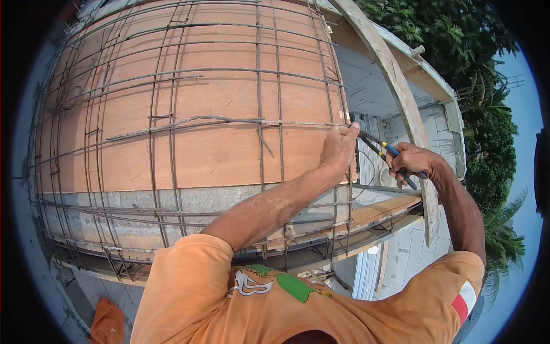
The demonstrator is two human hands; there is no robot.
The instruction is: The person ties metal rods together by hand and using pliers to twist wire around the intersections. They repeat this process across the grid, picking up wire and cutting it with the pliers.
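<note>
My right hand (pixel 409 160) is wrapped round the handles of blue-and-yellow pliers (pixel 392 149), on the right side of the view. Their dark jaws reach left to the fingertips of my left hand (pixel 339 146). That hand is closed at the right end of a bent, rusty rebar (pixel 223 120), where it meets the outer bars of the mesh; whether tie wire is also between its fingers is hidden. A thin loop of wire (pixel 373 166) hangs below the jaws.
A rebar grid (pixel 258 71) spans the plywood sheet (pixel 220 155). A curved wooden plank (pixel 395 74) stands to the right, before a grey block wall (pixel 444 135). Timber formwork (pixel 378 212) runs along the near edge, with a drop beyond. An orange cloth (pixel 107 322) lies lower left.
</note>
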